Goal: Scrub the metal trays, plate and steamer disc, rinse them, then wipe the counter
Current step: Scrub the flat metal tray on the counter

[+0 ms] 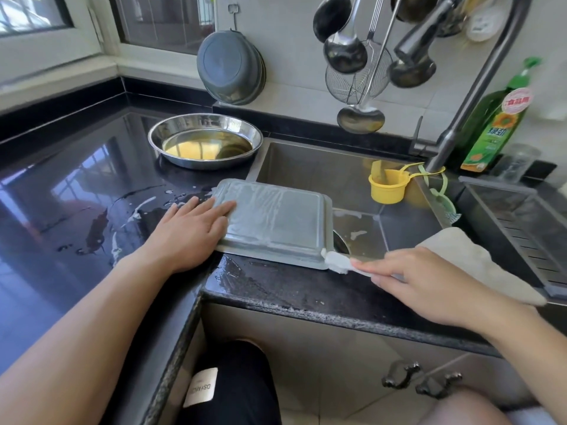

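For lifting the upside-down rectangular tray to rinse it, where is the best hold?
Probably the tray's right short rim, from the sink side: that end overhangs the sink, leaving its flared lip free underneath. The left end lies on the counter under the left hand.

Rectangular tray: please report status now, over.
Left hand flat on upturned rectangular tray, soapy, half over sink. Right hand holds brush at tray corner. Nothing in the way.
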